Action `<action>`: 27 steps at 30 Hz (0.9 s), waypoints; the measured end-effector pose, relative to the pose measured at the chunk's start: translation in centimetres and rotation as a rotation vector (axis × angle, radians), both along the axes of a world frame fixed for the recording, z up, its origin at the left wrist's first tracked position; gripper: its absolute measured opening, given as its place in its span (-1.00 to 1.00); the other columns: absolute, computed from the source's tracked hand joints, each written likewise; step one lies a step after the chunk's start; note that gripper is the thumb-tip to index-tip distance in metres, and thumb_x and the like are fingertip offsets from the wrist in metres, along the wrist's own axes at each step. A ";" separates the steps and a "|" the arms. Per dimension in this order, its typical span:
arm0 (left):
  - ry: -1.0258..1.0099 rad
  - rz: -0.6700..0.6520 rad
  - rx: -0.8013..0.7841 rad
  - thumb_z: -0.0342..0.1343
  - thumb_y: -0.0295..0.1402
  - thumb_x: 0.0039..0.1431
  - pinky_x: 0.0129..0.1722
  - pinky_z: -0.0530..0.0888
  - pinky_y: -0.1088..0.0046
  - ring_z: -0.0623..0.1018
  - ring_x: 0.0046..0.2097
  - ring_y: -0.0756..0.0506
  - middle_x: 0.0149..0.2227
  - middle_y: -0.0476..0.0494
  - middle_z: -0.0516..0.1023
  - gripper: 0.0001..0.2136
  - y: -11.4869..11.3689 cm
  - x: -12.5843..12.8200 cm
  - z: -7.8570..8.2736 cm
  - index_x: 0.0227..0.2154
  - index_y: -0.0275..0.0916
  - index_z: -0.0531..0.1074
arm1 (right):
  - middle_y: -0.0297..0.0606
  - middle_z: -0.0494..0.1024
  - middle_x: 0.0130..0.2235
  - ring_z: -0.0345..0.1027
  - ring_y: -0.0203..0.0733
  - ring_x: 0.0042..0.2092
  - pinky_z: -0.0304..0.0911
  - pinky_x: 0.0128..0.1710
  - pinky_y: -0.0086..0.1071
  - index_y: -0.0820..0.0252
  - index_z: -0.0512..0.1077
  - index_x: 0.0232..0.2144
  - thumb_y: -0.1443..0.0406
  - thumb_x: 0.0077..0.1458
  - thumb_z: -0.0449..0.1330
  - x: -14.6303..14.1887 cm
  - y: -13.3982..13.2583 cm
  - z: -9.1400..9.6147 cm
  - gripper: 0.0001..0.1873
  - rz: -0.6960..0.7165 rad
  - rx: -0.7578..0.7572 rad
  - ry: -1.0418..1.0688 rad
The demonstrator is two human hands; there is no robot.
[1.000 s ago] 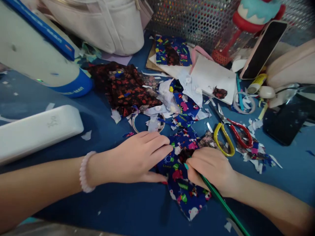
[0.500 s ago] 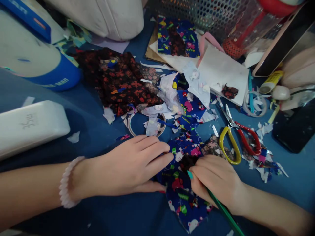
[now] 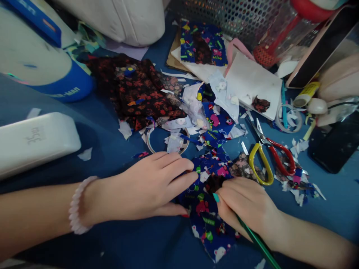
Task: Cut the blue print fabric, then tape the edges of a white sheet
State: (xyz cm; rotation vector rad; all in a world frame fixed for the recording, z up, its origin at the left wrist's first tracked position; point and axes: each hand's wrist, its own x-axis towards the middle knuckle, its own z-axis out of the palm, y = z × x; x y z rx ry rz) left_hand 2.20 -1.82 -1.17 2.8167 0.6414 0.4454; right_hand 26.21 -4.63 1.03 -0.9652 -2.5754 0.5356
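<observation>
My left hand (image 3: 151, 186) lies flat, fingers stretched out, pressing the left edge of a blue patterned fabric piece (image 3: 209, 224) onto the blue table. My right hand (image 3: 246, 205) is closed around a green pencil (image 3: 259, 244), its fingertips on a small dark scrap (image 3: 214, 182) lying on that fabric. The pencil's shaft runs down to the lower right. A pale bead bracelet (image 3: 77, 205) sits on my left wrist.
Scissors (image 3: 266, 157) with yellow and red handles lie just right of my hands. Dark floral cloth (image 3: 137, 93), paper scraps, a tape ring (image 3: 165, 144), a white case (image 3: 33, 140), a black phone (image 3: 333, 147) and white card (image 3: 252, 84) crowd the table; a mesh basket (image 3: 232, 15) stands behind.
Both hands stay on the fabric, almost still. The camera has tipped down and closer, so the table items sit slightly higher and larger in view.
</observation>
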 end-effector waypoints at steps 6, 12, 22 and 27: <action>-0.009 0.004 -0.004 0.22 -0.01 0.09 -0.16 0.51 0.20 0.49 -0.16 -0.21 -0.15 -0.25 0.48 -0.48 0.1 -0.1 -0.1 -0.07 -0.34 0.37 | -0.36 0.21 -0.62 0.01 -0.32 -0.54 -0.04 -0.55 -0.34 0.20 0.28 -0.66 0.53 0.12 -0.02 0.3 0.3 -0.3 -0.64 0.014 0.016 0.055; 0.003 0.013 -0.006 0.25 -0.05 0.07 -0.11 0.51 0.18 0.49 -0.15 -0.21 -0.13 -0.25 0.48 -0.48 0.1 0.0 0.0 -0.05 -0.35 0.36 | -0.35 0.27 -0.61 0.07 -0.32 -0.52 0.03 -0.53 -0.37 0.17 0.24 -0.65 0.52 0.11 -0.02 0.6 0.1 -0.6 -0.66 0.010 0.047 0.089; 0.018 0.017 -0.012 0.22 -0.05 0.11 -0.10 0.51 0.19 0.49 -0.15 -0.19 -0.14 -0.25 0.48 -0.52 0.0 0.0 0.1 -0.05 -0.33 0.38 | -0.33 0.27 -0.62 0.08 -0.28 -0.53 0.03 -0.55 -0.35 0.18 0.32 -0.63 0.48 0.18 -0.05 0.3 0.6 -0.6 -0.62 0.011 0.087 0.023; 0.024 0.020 -0.021 0.23 -0.06 0.10 -0.09 0.50 0.18 0.49 -0.14 -0.19 -0.13 -0.24 0.48 -0.53 0.0 0.0 0.1 -0.06 -0.32 0.39 | -0.37 0.20 -0.62 0.01 -0.31 -0.55 -0.05 -0.55 -0.35 0.19 0.26 -0.64 0.50 0.18 -0.04 0.1 0.7 -0.7 -0.62 0.014 0.053 -0.006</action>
